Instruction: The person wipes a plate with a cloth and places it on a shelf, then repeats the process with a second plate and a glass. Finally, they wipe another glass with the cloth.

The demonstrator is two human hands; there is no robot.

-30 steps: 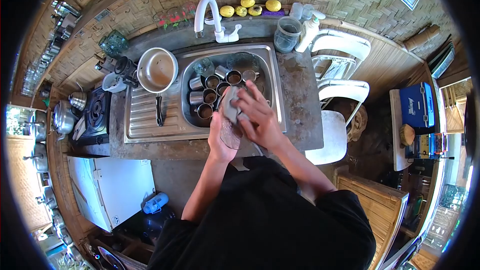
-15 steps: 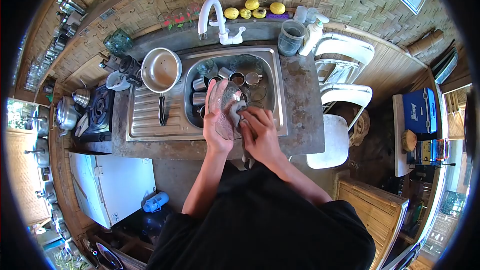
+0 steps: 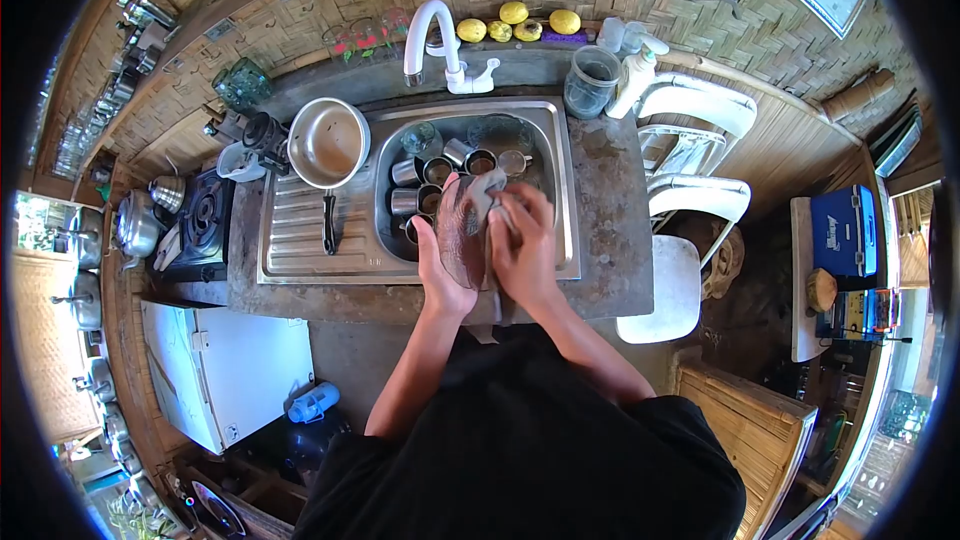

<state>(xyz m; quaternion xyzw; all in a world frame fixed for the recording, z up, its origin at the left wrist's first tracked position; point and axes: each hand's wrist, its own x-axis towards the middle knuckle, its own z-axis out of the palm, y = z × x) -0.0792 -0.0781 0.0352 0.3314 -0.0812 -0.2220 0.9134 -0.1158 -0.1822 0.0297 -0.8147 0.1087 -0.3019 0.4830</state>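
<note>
In my left hand (image 3: 446,278) is a clear glass dish (image 3: 461,238), tilted up on edge over the front of the sink (image 3: 566,180). The fingers lie behind the dish, with the thumb at its left side. My right hand (image 3: 526,248) pinches a grey cloth (image 3: 487,186) and presses it against the dish's upper right part. The cloth's tail hangs down between my wrists. Beyond my hands, several metal cups (image 3: 406,172) and a glass (image 3: 424,141) sit in the basin.
Left of the basin, a steel pan (image 3: 328,145) rests on the ribbed drainboard, its black handle (image 3: 329,225) toward me. A white faucet (image 3: 432,15) rises behind the sink. Yellow fruits (image 3: 513,13), a dark container (image 3: 590,85) and a pump bottle (image 3: 634,78) line the back.
My right hand has moved the cloth up toward the dish's upper edge. The dish has turned in my left hand, more edge-on. The whole view has shifted slightly.
</note>
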